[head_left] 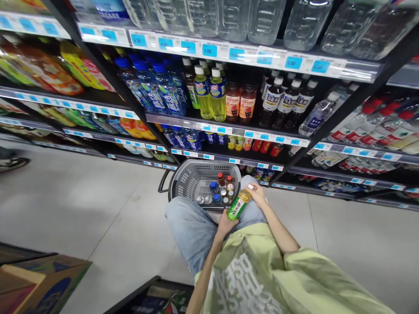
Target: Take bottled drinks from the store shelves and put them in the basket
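Note:
Over my lap I hold a green-labelled tea bottle [239, 205], tilted with its white cap up to the right. My left hand [226, 223] is wrapped round its bottom end. The fingers of my right hand [257, 194] close on the cap end. Just beyond my knees a grey shopping basket [183, 183] stands on the floor. Inside it, on its right side, are several bottles with blue, red and white caps, such as a blue-capped bottle [214, 186].
Shelves of drinks rise in front, with blue-capped bottles [166, 93], yellow-green bottles [217, 97] and dark white-capped bottles [273, 101]. The basket's black handle [163, 182] sticks out left. A cardboard box [42, 283] stands behind on the left. Someone's shoe [15, 164] shows at the far left.

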`<move>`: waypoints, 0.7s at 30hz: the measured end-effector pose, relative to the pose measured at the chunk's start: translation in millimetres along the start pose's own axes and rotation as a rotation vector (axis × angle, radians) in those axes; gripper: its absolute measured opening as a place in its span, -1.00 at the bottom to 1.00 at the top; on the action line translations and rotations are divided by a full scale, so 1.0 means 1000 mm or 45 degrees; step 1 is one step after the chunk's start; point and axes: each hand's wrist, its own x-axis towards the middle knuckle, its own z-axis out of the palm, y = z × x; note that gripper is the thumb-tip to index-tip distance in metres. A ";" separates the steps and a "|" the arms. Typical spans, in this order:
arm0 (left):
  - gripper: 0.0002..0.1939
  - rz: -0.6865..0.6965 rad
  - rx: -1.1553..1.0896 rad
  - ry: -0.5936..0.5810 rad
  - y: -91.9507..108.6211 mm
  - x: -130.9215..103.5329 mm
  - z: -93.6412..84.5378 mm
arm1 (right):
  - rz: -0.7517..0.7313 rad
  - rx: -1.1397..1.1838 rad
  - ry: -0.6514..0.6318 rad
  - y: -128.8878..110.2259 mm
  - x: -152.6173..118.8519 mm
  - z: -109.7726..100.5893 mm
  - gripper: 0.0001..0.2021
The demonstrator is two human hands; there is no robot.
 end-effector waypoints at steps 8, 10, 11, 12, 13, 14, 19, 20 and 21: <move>-0.44 0.053 0.103 -0.029 0.013 -0.006 -0.003 | 0.040 0.038 -0.004 0.001 0.002 -0.003 -0.26; -0.42 0.075 0.103 -0.034 0.013 -0.005 -0.004 | 0.047 0.030 0.001 0.000 0.002 -0.003 -0.24; -0.42 0.090 0.107 -0.033 0.013 -0.005 -0.005 | 0.048 0.028 0.000 0.000 0.002 -0.004 -0.24; -0.41 0.105 0.115 -0.033 0.012 -0.004 -0.005 | 0.049 0.033 -0.003 0.000 0.002 -0.004 -0.23; -0.41 0.120 0.127 -0.032 0.011 -0.004 -0.005 | 0.053 0.045 -0.006 -0.001 0.002 -0.004 -0.24; -0.40 0.127 0.143 -0.030 0.011 -0.004 -0.005 | 0.058 0.066 -0.008 -0.001 0.002 -0.004 -0.24; -0.37 0.216 0.092 0.017 0.007 -0.002 -0.005 | 0.074 0.157 0.015 0.001 0.003 -0.004 -0.29; -0.36 0.251 0.036 0.043 0.006 -0.002 -0.004 | 0.069 0.157 0.022 0.002 0.004 -0.004 -0.31; -0.34 0.283 -0.032 0.075 0.005 -0.001 -0.004 | 0.059 0.153 0.032 0.003 0.004 -0.005 -0.34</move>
